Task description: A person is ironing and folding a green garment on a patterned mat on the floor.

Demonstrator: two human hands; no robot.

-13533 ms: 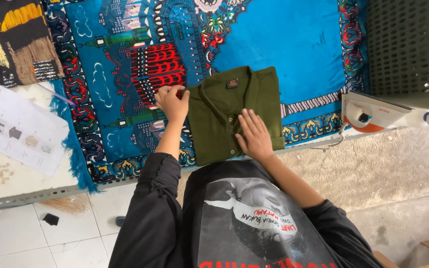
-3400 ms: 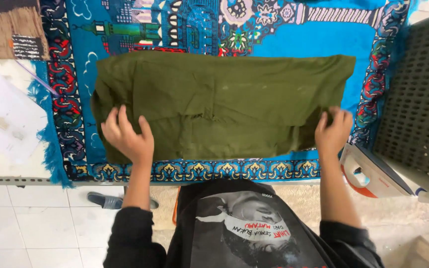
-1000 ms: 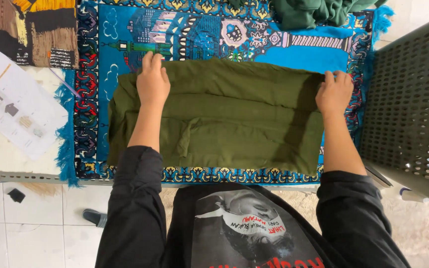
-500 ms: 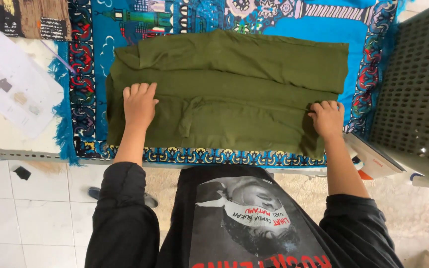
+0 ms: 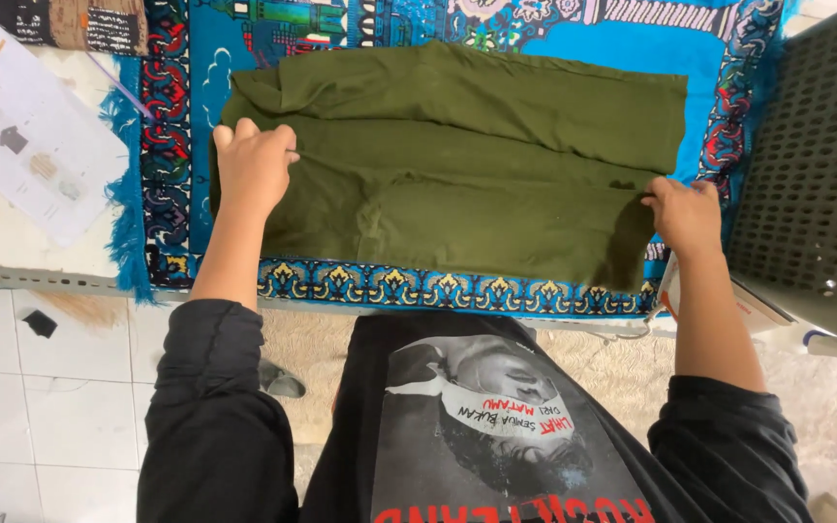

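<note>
Olive-green cloth, a garment (image 5: 457, 165) folded into a long band, lies spread across a bright blue patterned rug (image 5: 719, 126) on the work surface. The left hand (image 5: 252, 167) rests on the garment's left end with its fingers curled loosely over the fabric, pressing rather than clearly pinching. The right hand (image 5: 685, 215) is closed on the garment's right edge, where a corner of cloth hangs down over the rug's near border.

To do this fold well, both hands should, in my judgement, carry their ends level so that the new edge runs straight and parallel to the one above. The right corner looks slack and drooping; pulling it gently outward would take out the wrinkles near the middle. The left hand would do better flat, smoothing towards the edge.

A sheet of paper (image 5: 26, 126) with small clothing drawings lies to the left, well apart from the cloth. A grey perforated basket (image 5: 816, 174) stands at the right, near the right hand.
</note>
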